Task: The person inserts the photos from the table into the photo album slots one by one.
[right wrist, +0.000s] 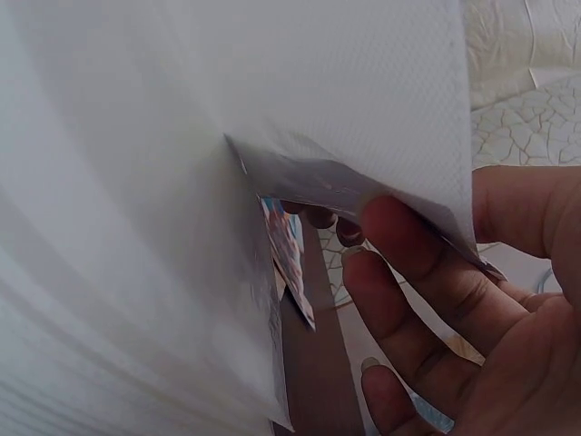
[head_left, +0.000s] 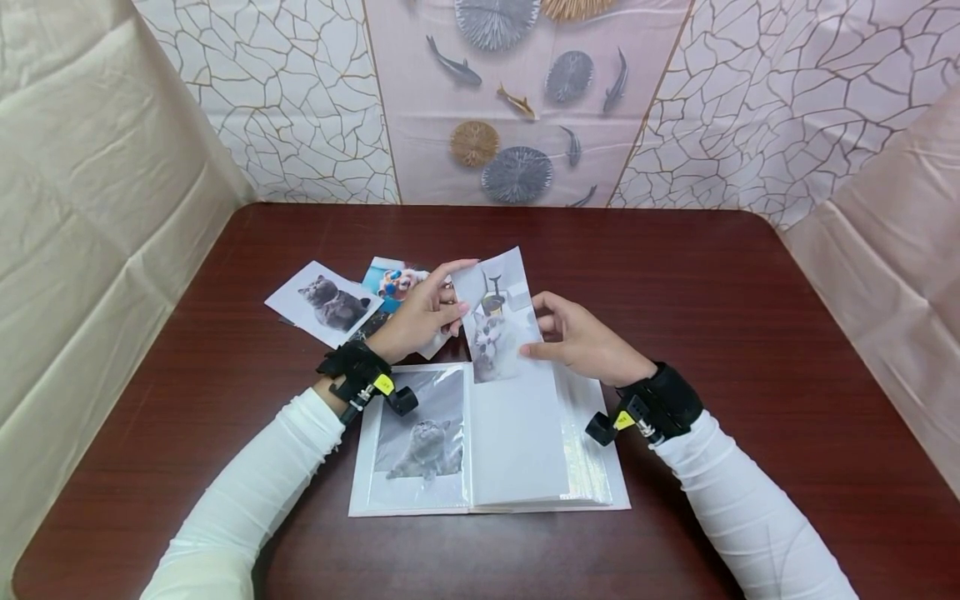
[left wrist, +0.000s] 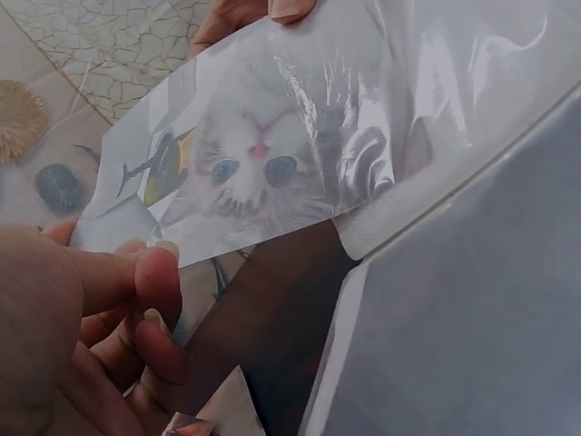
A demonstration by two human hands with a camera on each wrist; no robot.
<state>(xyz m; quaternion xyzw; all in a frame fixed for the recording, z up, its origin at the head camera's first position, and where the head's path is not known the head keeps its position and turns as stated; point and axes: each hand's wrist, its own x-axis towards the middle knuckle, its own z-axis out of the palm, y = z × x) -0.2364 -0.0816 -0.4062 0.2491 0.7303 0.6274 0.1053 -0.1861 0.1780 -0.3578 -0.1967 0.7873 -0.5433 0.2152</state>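
Observation:
A kitten photo (head_left: 491,321) stands partly out of a clear pocket in an open photo album (head_left: 366,479). My left hand (head_left: 414,323) pinches the photo's upper left edge between thumb and fingers. On the other side, my right hand (head_left: 585,342) pinches the raised pocket page (right wrist: 363,82) near its outer edge, thumb in front and fingers behind. The left wrist view shows the photo's lower part covered by shiny plastic. Another cat picture (head_left: 426,450) fills the album's left page.
Left of the album's top lie loose photos: one of a grey cat (head_left: 330,304) and a colourful one (head_left: 397,282) partly behind my left hand. They rest on a dark brown table (head_left: 675,267). Patterned cloth (head_left: 300,100) hangs behind it.

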